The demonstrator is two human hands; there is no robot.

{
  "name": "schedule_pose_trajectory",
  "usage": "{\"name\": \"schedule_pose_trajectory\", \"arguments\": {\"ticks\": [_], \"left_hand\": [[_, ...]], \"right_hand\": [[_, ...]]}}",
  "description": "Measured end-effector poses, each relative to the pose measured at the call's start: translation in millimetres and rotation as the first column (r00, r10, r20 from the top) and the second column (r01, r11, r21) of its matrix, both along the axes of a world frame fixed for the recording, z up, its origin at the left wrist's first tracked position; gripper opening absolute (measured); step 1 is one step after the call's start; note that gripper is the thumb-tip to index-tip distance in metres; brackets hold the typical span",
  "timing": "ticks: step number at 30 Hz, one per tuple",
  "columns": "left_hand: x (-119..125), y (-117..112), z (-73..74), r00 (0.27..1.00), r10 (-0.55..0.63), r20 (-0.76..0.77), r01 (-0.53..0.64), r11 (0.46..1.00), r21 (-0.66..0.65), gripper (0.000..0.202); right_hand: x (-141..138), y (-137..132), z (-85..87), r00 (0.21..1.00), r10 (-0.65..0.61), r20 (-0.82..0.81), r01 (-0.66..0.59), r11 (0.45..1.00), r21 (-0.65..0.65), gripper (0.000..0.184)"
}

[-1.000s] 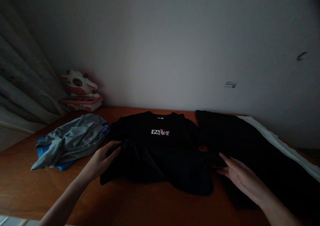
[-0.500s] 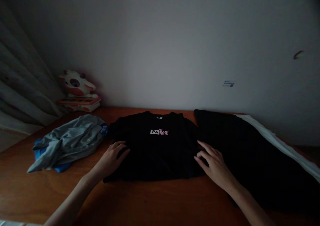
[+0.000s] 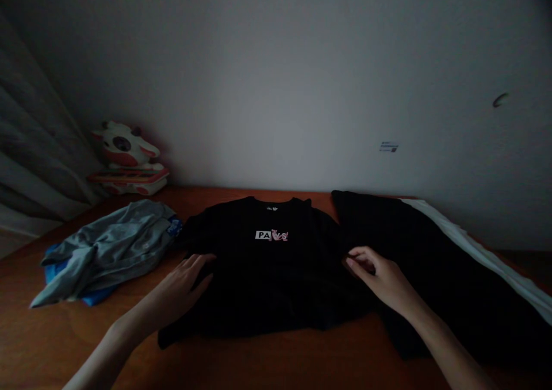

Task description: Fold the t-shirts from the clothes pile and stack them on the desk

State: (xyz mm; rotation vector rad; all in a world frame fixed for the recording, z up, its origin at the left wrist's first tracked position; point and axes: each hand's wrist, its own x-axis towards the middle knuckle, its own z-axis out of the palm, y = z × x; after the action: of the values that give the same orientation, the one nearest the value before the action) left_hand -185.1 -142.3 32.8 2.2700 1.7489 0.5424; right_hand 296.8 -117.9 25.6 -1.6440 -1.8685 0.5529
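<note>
A black T-shirt (image 3: 271, 275) with a small white and pink chest print lies spread on the brown wooden table (image 3: 241, 361), its collar toward the wall. My left hand (image 3: 183, 280) rests flat on the shirt's left side, fingers stretched out. My right hand (image 3: 379, 275) is at the shirt's right edge with its fingers curled and pinched on the black fabric there. The room is dim, so the shirt's folds are hard to read.
A crumpled grey garment (image 3: 107, 249) over something blue lies at the left. Another black garment (image 3: 431, 263) with a white edge covers the right side. A cow-shaped toy (image 3: 125, 154) stands in the back left corner by a curtain (image 3: 30, 160).
The shirt's lower part has been drawn in and smoothed. My right hand moved from the shirt's lower right up to its right edge and curled its fingers on the cloth.
</note>
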Motion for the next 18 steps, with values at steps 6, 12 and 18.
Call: {"name": "schedule_pose_trajectory", "arguments": {"ticks": [6, 12, 18], "left_hand": [[66, 44, 1.8, 0.978, -0.203, -0.039, 0.206, 0.972, 0.111, 0.038], [111, 74, -40.0, 0.961, -0.202, -0.188, 0.207, 0.978, 0.007, 0.057], [118, 72, -53.2, 0.963, -0.177, -0.204, 0.167, 0.984, -0.065, 0.068]], "right_hand": [[12, 73, -27.1, 0.855, -0.346, 0.385, 0.363, 0.931, 0.031, 0.066], [4, 114, -26.0, 0.878, -0.393, 0.272, 0.405, 0.914, 0.013, 0.034], [28, 133, -8.7, 0.802, -0.567, 0.187, 0.562, 0.823, 0.082, 0.050]]}}
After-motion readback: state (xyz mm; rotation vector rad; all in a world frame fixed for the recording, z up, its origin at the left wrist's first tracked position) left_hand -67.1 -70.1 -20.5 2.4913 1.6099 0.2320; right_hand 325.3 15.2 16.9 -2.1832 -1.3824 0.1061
